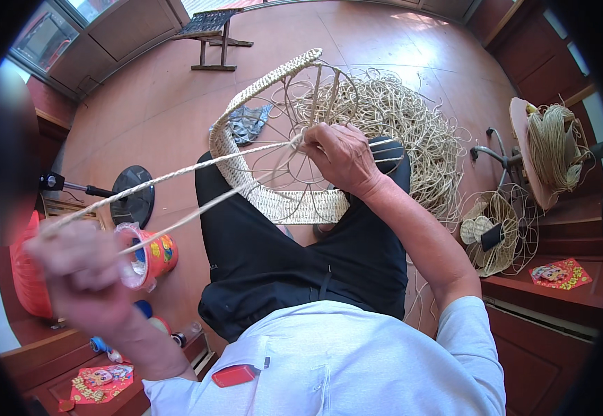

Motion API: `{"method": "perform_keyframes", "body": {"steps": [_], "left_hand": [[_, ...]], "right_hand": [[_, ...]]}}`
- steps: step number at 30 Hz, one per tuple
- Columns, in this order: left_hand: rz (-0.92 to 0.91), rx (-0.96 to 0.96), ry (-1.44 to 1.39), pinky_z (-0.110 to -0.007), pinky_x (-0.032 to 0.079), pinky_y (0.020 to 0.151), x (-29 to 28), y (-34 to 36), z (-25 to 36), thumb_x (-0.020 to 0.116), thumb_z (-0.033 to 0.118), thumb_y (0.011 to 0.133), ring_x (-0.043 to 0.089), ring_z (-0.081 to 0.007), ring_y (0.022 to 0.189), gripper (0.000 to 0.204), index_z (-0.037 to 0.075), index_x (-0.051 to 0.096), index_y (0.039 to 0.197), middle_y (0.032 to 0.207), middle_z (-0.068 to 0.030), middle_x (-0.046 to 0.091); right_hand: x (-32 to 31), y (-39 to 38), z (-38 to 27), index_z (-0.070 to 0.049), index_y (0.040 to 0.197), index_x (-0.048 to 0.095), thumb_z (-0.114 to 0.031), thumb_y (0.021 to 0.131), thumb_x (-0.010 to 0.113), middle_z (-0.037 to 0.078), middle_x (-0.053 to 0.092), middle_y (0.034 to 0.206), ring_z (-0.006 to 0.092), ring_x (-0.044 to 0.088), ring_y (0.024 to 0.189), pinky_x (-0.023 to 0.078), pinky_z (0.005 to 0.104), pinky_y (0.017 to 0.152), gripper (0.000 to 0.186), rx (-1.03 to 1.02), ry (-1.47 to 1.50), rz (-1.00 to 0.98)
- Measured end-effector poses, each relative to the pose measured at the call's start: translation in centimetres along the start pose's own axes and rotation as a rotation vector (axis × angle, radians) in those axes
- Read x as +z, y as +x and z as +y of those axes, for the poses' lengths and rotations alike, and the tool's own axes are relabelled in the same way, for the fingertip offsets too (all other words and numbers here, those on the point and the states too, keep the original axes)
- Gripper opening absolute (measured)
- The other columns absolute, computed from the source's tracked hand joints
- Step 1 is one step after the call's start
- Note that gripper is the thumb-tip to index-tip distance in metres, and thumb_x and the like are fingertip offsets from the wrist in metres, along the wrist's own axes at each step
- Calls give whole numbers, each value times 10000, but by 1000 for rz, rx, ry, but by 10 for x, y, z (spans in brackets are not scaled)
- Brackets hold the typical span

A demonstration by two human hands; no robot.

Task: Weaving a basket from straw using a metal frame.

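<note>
right hand [339,156] pinches the woven frame [274,201]; left hand [80,274] (blurred) grips taut straw strands [177,177]; tension should stay even.

Single head cam, fisheye, looks steeply down from close above lap onto woven basket frame [274,173] & floor.

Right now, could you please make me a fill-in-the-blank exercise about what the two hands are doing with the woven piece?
1. The left hand pulls two pale ______ taut, away from the woven piece.
2. The right hand rests on the wire frame, which lies on the person's ______.
3. The finished woven band runs along the frame's ______.
4. Loose straw is heaped on the ______ behind the frame.

Missing words: strands; lap; rim; floor
</note>
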State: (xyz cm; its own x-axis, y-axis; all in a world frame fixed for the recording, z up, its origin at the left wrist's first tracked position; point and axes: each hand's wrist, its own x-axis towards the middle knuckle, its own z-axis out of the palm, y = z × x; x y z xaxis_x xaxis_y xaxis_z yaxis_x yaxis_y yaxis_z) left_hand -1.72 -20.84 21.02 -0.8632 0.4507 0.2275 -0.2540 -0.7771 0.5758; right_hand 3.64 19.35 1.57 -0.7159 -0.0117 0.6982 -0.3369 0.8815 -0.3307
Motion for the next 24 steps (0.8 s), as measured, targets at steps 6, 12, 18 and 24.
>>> {"method": "perform_keyframes", "body": {"steps": [6,12,18,24], "left_hand": [[-498,168,185,-311,471,424,42,9,41,582,106,1091,494,-119,481,416,108,521,679,721,-48,597],[-647,-368,426,-327,526,460,25,7,-90,556,119,1081,628,-186,552,354,-24,687,785,713,-118,650],[-69,-767,214,-363,634,793,-23,-2,-221,464,221,1195,727,-217,804,465,-122,545,1498,994,-145,719],[52,-568,483,-342,655,807,-47,21,-304,463,98,1164,774,-194,837,670,-43,153,1741,1071,-175,740]], "right_hand": [[2,-1,1,-130,1017,633,-161,979,794,35,694,836,234,723,777,513,396,725,169,27,-41,17],[3,-5,10,-128,1048,702,-155,967,798,42,728,880,242,727,797,529,395,732,128,-56,-79,23],[-7,3,-2,-112,1068,737,-154,956,793,58,724,934,260,731,841,541,419,736,132,-95,-140,-61],[-12,6,-3,-112,1048,692,-174,921,707,73,651,898,307,718,868,559,456,778,143,52,-91,-188]]}}
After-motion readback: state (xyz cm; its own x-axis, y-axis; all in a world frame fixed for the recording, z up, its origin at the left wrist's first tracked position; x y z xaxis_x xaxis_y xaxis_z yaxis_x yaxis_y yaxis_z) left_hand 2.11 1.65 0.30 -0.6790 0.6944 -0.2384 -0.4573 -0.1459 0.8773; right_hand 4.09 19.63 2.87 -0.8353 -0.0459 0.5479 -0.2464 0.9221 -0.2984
